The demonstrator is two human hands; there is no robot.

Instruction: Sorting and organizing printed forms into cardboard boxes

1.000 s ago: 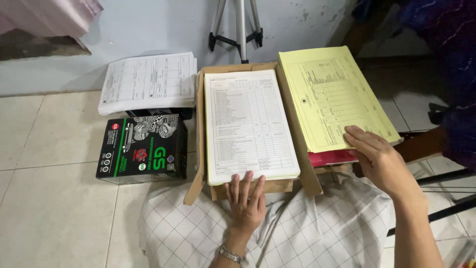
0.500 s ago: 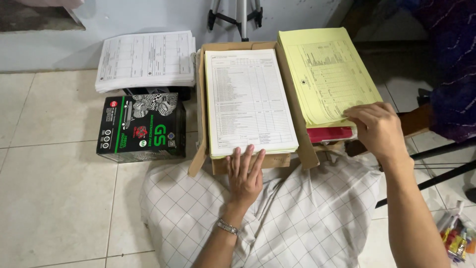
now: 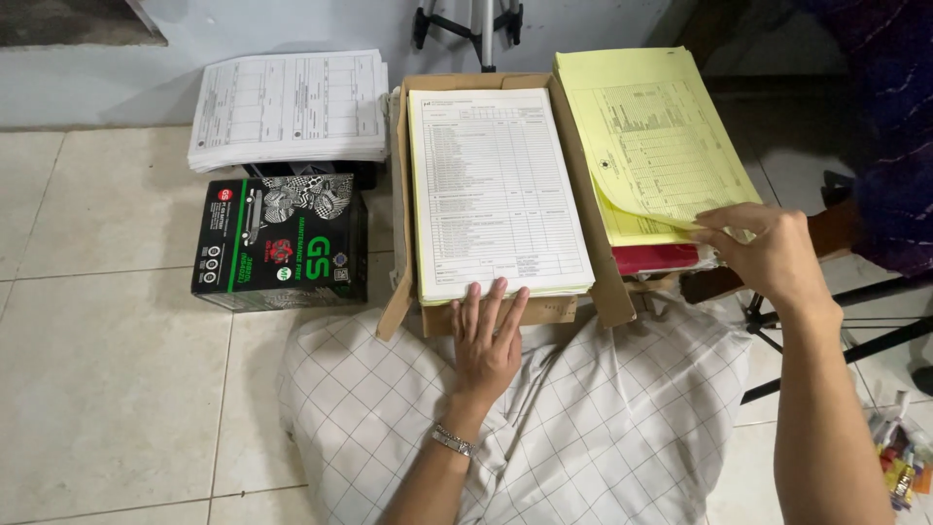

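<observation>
The person sits on the tiled floor (image 3: 107,389) with a cardboard box (image 3: 583,194) propped against the knees, so the papers lie tilted toward the eyes and within easy reach of both arms. The left hand (image 3: 488,342) lies flat and open, fingers spread, pressing the near edge of the white stack of forms (image 3: 496,190) that fills the box; it grips nothing, and seems to be there to keep the stack and the box from sliding down the checked cloth (image 3: 603,418) over the lap. The right hand (image 3: 768,255) is closed in a pinch on the lower corner of the top yellow sheet (image 3: 653,146), thumb and fingertips together, lifting that corner so it curls clear of the sheets beneath. The yellow pile rests just beside the box on its right, overlapping the box flap, with a red cover (image 3: 653,259) showing under its near edge, which suggests the pile sits on a folder that holds it level. To the left, well apart from the hands, another white stack of forms lies on top of a black and green carton (image 3: 282,238), set aside against the wall. A tripod's legs (image 3: 476,24) stand behind the box.
</observation>
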